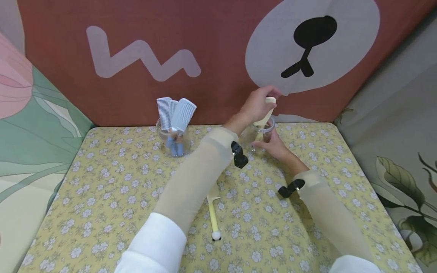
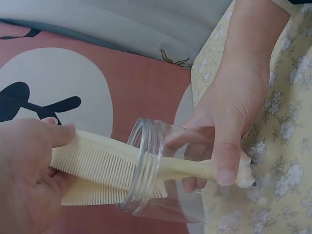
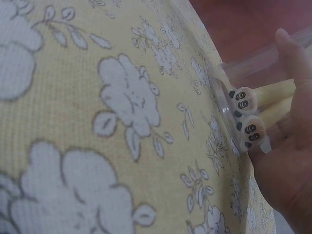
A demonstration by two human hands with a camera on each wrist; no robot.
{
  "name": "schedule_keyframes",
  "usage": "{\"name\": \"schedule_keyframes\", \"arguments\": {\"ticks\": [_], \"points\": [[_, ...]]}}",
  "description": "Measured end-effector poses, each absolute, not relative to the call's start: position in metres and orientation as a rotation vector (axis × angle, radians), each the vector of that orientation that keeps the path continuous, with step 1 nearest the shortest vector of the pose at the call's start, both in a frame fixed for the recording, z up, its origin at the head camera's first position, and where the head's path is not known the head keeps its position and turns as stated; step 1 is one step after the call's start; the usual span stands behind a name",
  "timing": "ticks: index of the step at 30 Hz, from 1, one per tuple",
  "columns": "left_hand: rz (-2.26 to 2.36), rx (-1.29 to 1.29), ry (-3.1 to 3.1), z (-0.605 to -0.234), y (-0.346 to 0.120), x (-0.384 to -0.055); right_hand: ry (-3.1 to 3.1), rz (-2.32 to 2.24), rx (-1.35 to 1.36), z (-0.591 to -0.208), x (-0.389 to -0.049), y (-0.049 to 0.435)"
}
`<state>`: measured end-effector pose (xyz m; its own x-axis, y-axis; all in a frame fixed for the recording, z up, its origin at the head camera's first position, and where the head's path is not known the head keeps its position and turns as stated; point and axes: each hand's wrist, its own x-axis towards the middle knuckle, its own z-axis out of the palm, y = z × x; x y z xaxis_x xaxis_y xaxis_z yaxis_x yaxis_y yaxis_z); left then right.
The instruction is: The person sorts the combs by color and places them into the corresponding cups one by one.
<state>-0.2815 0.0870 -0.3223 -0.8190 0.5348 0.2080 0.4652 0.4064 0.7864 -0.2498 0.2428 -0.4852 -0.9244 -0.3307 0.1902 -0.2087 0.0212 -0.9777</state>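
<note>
Two cream combs [image 2: 97, 158] stand handle-down in a clear glass jar [image 2: 168, 207], their toothed ends sticking out of its mouth. At the top, my left hand [image 1: 257, 104] pinches a comb by its toothed end. My right hand [image 1: 274, 146] grips the jar round its side, thumb and fingers on opposite sides. In the right wrist view, two panda-shaped handle ends [image 3: 253, 130] show at the jar's bottom. A yellow-handled comb [image 1: 213, 216] lies on the table below my left forearm, which hides its upper part.
Left of my hands, a second clear jar [image 1: 186, 142] holds several blue combs [image 1: 184, 113], teeth up. Both jars are near the back edge of the table [image 1: 119, 212], which has a yellow flowered cloth. A red-brown printed backdrop [image 1: 218, 34] rises right behind.
</note>
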Motion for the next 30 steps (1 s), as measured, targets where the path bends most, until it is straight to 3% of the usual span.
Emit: {"name": "schedule_keyframes", "arguments": {"ticks": [20, 30], "points": [[1.138, 1.025, 2.722, -0.299, 0.072, -0.276, 2.182, -2.006, -0.573, -0.471, -0.243, 0.238], [0.833, 1.325, 2.837, -0.281, 0.054, -0.261, 2.185, -1.99, -0.591, -0.469, -0.244, 0.236]]}}
